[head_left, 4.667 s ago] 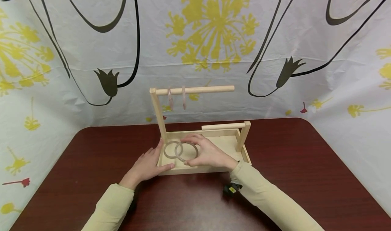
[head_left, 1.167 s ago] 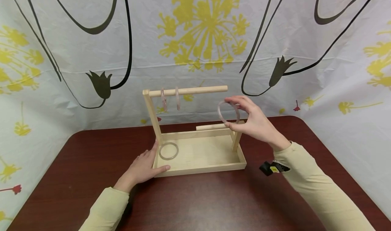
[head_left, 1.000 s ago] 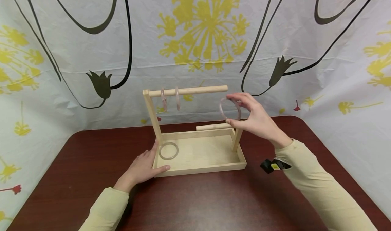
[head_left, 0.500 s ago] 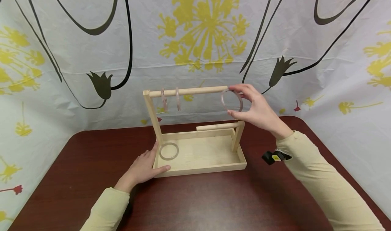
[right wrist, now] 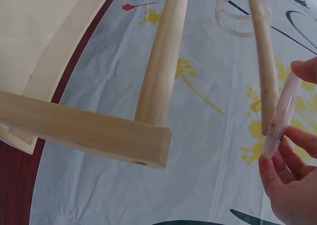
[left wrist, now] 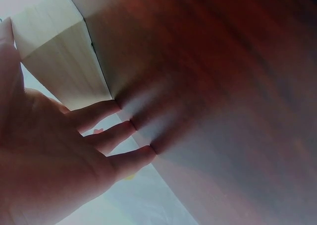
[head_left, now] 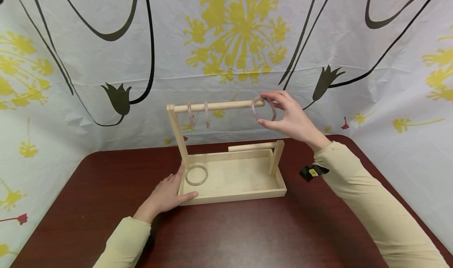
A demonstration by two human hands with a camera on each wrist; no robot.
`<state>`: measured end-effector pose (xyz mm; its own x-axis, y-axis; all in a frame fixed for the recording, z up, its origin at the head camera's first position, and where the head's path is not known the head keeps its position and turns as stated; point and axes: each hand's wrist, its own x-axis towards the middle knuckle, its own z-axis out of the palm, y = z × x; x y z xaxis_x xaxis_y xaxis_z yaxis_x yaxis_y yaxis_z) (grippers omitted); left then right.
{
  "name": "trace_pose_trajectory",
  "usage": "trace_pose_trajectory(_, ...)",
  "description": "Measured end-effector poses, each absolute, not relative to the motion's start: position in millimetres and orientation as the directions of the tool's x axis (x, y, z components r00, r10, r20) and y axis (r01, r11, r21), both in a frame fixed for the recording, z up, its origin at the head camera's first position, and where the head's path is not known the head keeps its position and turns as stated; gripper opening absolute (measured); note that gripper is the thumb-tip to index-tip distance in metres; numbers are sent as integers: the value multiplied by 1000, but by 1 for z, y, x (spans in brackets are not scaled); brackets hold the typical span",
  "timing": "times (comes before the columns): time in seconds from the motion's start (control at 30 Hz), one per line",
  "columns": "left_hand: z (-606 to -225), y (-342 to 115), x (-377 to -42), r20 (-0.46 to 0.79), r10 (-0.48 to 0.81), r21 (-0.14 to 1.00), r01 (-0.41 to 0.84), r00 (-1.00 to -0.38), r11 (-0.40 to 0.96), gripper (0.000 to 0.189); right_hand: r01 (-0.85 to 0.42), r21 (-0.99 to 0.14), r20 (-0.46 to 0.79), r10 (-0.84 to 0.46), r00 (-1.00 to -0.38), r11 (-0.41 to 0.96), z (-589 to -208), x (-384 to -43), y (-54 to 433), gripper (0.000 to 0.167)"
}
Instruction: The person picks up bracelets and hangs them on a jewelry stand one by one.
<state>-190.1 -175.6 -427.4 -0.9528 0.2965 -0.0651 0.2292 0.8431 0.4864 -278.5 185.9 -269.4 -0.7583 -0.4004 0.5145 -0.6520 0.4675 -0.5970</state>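
Observation:
My right hand [head_left: 291, 116] pinches a pale pinkish bangle [head_left: 274, 111] between thumb and fingers at the free end of the stand's upper rod [head_left: 233, 105]. In the head view the rod's tip shows within the ring; the right wrist view has the bangle [right wrist: 283, 111] nearly edge-on, right at the rod end. Two similar bangles [head_left: 207, 118] hang further left on that rod. Another bangle [head_left: 196, 184] lies flat in the left of the wooden tray base [head_left: 235, 177]. My left hand [head_left: 164, 195] rests at the tray's left end, thumb over the front rim, its fingers [left wrist: 131, 160] extended onto the table.
A shorter lower rod [head_left: 253, 146] on a right-hand post [head_left: 277, 158] spans above the tray's back edge. The dark reddish table [head_left: 230, 236] surrounds the stand. Behind it hangs a white sheet [head_left: 155, 130] with flower prints.
Over the last seconds the right hand has lifted a bangle out of the tray, raised it to the upper rod's height, then moved it left onto the rod's end. The left hand stays put.

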Motion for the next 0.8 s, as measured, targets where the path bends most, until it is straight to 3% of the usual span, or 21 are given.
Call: trace_pose_trajectory(0.8, -431, -176, -192, -67, 295, 482, 228, -953, 846, 105, -646, -501, 461, -454, -763, 576, -271, -293, 162, 62)
